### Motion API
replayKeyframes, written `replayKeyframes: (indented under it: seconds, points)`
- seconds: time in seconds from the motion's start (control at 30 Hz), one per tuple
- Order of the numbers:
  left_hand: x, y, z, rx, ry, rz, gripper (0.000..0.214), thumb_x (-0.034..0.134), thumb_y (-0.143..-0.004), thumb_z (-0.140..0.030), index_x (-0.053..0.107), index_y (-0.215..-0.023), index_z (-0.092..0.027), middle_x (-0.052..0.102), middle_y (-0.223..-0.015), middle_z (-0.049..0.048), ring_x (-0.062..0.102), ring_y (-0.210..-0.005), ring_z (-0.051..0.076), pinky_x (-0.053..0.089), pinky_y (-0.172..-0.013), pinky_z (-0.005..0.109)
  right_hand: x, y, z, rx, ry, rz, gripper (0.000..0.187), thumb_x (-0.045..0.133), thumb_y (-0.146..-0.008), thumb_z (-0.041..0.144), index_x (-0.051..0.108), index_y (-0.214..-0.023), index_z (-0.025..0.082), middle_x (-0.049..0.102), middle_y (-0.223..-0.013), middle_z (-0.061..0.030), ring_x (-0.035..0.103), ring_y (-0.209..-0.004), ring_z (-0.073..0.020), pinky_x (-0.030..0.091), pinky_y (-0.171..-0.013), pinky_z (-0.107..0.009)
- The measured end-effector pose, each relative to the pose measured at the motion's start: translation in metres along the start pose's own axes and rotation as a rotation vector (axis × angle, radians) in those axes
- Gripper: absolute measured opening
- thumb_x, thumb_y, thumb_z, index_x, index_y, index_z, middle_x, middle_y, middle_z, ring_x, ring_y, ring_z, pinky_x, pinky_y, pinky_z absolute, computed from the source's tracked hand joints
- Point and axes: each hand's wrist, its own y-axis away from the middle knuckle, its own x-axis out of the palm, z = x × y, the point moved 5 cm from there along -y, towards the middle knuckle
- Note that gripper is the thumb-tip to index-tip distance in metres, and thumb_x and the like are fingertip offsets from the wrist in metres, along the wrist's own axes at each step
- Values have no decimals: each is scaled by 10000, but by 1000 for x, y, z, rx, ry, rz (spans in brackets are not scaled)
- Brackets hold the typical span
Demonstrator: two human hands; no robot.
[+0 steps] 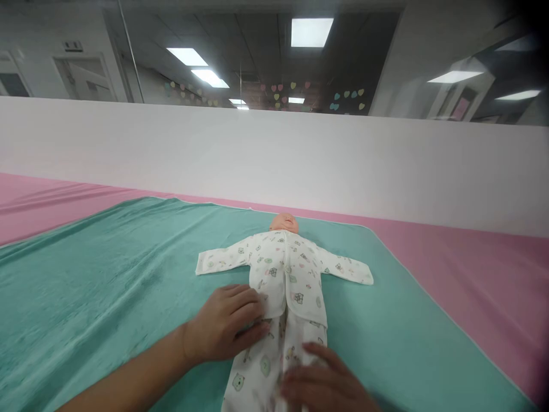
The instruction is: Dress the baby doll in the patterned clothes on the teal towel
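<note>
A baby doll [283, 222] lies on its back on a teal blanket [107, 286], dressed in a white printed sleepsuit [281, 274] with both sleeves spread out to the sides. My left hand [227, 323] lies flat with fingers stretched out on the suit's left hip, at the lower hem of the top. My right hand [321, 383] rests palm down on the suit's right leg, fingers extended and slightly blurred. Neither hand grips anything.
The teal blanket covers a pink sheet [472, 274] that shows along the far and right sides. A white partition [274, 154] runs behind the bed. Above it, glass reflects ceiling lights and heart stickers [300, 94].
</note>
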Motion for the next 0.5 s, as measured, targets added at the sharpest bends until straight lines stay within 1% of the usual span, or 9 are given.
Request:
replayKeyframes:
  seconds: [0.03,0.1,0.13,0.2,0.27,0.33,0.5]
  points:
    - [0,-1,-1,-12,-4,-29,177,562,-806,-192,522,-977,-169,584,-871,61,502,-767,162,403,-671,299,-9,0,-7,42,83,-73,466,562,-835,214,416,-1274,271,650,-1089,-26,592,-1020,-167,378,-1028,-394]
    - [1,-4,-1,-57,-4,-70,312,573,-801,-187,504,-1105,-174,581,-962,80,510,-838,175,427,-724,313,-24,1,-22,179,252,-195,422,585,-799,180,479,-1203,233,595,-1144,-87,545,-1076,-230,414,-957,-446]
    - [2,-6,-1,-80,-4,-84,315,572,-803,-186,510,-1112,-179,579,-964,80,507,-837,174,432,-726,315,-28,1,-30,263,305,-205,391,583,-794,178,501,-1174,224,573,-1152,-104,534,-1073,-246,438,-909,-446]
    - [4,-7,-2,-110,-5,-107,230,558,-810,-171,551,-1039,-189,581,-923,68,500,-808,168,434,-713,315,-28,2,-45,425,338,-166,329,568,-811,199,529,-1137,219,555,-1122,-109,532,-1023,-244,470,-825,-416]
    - [6,-7,-4,-110,-2,-117,144,541,-818,-145,576,-950,-191,584,-866,53,494,-778,162,431,-699,315,-24,1,-53,502,304,-115,258,546,-835,224,553,-1092,230,554,-1050,-93,534,-951,-226,477,-765,-390]
    - [6,-7,-8,-89,-1,-135,117,523,-823,-118,579,-901,-185,582,-797,40,490,-735,154,425,-667,305,-20,-1,-55,513,236,-100,202,510,-857,199,566,-1048,231,552,-979,-81,528,-882,-205,468,-727,-370]
    - [4,-7,-17,-40,-7,-214,118,490,-831,-94,574,-872,-166,580,-712,32,475,-655,136,404,-589,273,-21,-5,-47,424,132,-187,199,442,-872,103,549,-997,213,553,-873,-65,503,-766,-174,436,-662,-341]
